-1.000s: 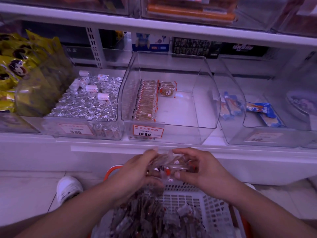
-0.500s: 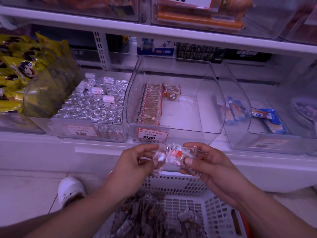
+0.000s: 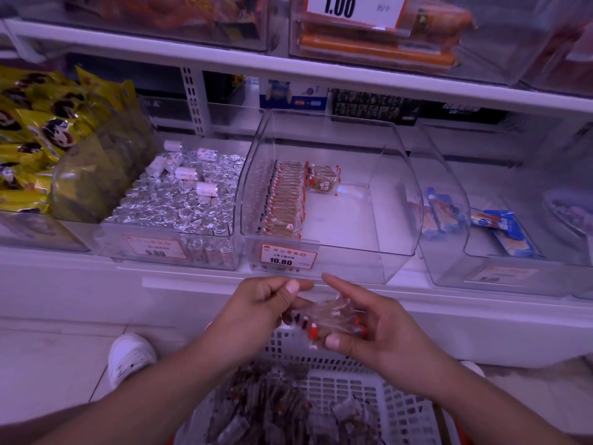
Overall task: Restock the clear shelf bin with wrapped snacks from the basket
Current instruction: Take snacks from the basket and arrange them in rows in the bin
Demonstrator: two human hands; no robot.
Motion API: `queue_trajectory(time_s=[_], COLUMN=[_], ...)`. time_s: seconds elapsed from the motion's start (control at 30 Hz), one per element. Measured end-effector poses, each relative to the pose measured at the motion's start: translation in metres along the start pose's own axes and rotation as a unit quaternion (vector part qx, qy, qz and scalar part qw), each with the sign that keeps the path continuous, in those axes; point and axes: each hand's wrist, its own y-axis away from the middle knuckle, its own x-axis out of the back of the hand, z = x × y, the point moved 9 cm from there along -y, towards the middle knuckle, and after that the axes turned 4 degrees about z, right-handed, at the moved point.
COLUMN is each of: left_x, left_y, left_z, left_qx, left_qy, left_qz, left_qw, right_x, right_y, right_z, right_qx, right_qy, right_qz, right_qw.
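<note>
Both hands are up in front of the clear shelf bin (image 3: pixel 327 200), above the white basket (image 3: pixel 398 412). The right hand (image 3: pixel 378 326) cradles a small bundle of wrapped snacks (image 3: pixel 330 319), thumb pressed underneath, fingers curled around it. The bundle's long axis runs roughly left to right, tilted down toward the right. The left hand (image 3: pixel 256 313) pinches its left end with curled fingers. Inside the bin, a row of snacks (image 3: pixel 284 200) stands on edge along the left wall, running front to back.
</note>
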Motion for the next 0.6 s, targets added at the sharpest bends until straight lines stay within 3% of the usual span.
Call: queue_trajectory(time_s=[0.1,0.17,0.23,0.33,0.47,0.6], left_x=[0.022,0.051,0.074,0.093,0.097,0.101], left_y=[-0.001,0.006,0.008,-0.011,-0.037,-0.046], left_z=[0.044,0.083,0.111,0.118,0.098,0.090], left_qx=[-0.131,-0.257,-0.333,-0.327,-0.262,-0.257], left_qy=[-0.004,-0.064,-0.177,-0.305,-0.350,-0.347], left_qz=[0.089,0.177,0.246,0.273,0.236,0.226], left_qw=[0.987,0.948,0.893,0.852,0.868,0.873], right_x=[0.009,0.032,0.057,0.085,0.101,0.094], right_y=[0.004,-0.007,-0.038,-0.114,-0.199,-0.233], right_z=[-0.029,-0.060,-0.092,-0.104,-0.072,-0.044], right_qx=[0.046,0.087,0.105,0.060,-0.002,0.035], right_qy=[0.038,0.046,0.088,0.156,0.257,0.340], right_qz=[0.048,0.103,0.155,0.189,0.199,0.184], right_qw=[0.997,0.990,0.978,0.968,0.946,0.922])
